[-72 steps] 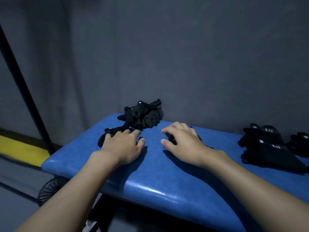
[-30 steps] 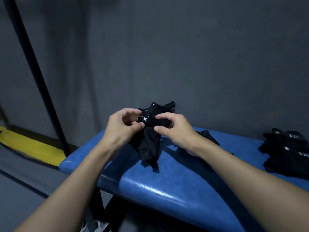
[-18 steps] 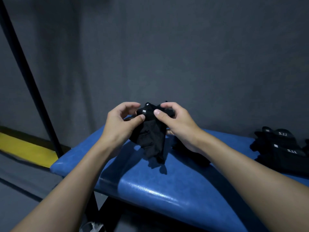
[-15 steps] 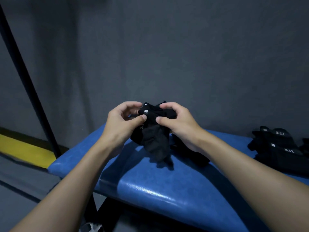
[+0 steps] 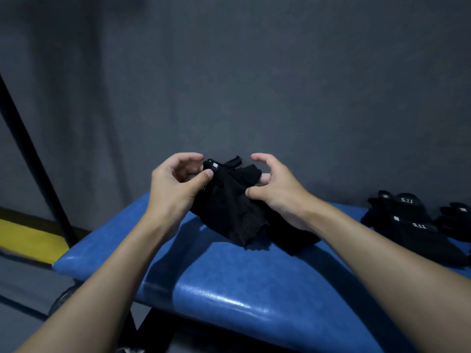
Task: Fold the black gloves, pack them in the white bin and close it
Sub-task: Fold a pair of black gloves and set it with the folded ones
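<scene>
— Where is the glove the person is working on?

— The black glove (image 5: pixel 229 200) is held up over the far left part of the blue bench (image 5: pixel 229 289), and its lower end drapes down to the padding. The left hand (image 5: pixel 175 189) pinches the cuff corner by the small white label, thumb against fingers. The right hand (image 5: pixel 277 192) pinches the glove's right side between thumb and lower fingers, with the forefinger arched free above it.

— How will it handle?

— Judging by how it sags and creases, it is light, limp cloth that keeps no shape by itself. It is probably best taken at the cuff and the fingertip end, laid flat, then pressed so a fold holds.

— And the others?

— Folded gloves (image 5: pixel 407 225) lie stacked near the bench's right edge, well apart. A dark mass under the right wrist may be another glove or only shadow; that cannot be told. The white bin is not in view.
</scene>
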Action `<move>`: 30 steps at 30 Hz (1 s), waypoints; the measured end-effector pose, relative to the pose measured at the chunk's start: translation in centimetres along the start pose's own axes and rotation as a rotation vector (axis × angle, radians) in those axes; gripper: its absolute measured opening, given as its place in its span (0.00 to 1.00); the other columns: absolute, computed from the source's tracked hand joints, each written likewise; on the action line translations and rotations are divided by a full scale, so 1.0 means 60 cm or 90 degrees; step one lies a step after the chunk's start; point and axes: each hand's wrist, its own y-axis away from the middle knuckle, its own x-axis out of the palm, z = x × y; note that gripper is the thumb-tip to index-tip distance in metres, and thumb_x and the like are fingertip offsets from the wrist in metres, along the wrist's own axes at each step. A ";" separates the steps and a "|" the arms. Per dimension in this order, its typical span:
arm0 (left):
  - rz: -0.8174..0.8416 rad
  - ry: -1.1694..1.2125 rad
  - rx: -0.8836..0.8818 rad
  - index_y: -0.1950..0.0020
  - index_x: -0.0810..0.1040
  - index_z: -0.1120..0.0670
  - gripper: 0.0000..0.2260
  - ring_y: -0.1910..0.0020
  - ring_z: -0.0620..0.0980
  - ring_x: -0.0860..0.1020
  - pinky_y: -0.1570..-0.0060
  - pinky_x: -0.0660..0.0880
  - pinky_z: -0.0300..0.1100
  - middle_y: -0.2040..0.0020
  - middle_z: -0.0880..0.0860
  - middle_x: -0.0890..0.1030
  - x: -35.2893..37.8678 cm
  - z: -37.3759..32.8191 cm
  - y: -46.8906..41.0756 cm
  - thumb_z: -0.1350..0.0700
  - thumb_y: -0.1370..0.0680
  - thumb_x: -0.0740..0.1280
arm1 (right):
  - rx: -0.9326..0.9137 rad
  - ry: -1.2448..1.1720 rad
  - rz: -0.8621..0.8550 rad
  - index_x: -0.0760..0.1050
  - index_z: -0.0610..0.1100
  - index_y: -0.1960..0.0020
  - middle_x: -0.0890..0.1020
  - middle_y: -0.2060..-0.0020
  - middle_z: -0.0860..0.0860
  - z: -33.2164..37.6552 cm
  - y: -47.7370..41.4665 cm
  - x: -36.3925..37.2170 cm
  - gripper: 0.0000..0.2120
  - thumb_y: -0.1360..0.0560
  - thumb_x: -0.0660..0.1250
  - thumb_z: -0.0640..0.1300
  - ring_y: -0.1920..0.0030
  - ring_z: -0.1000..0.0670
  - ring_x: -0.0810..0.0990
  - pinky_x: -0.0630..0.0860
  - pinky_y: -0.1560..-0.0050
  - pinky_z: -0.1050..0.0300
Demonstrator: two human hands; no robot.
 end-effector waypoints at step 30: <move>0.397 -0.749 -0.062 0.36 0.74 0.43 0.15 0.49 0.46 0.78 0.43 0.76 0.51 0.47 0.44 0.79 -0.035 0.044 0.002 0.42 0.21 0.64 | 0.027 0.259 0.026 0.67 0.56 0.33 0.78 0.58 0.54 -0.066 0.047 0.023 0.25 0.26 0.68 0.40 0.58 0.53 0.76 0.73 0.53 0.57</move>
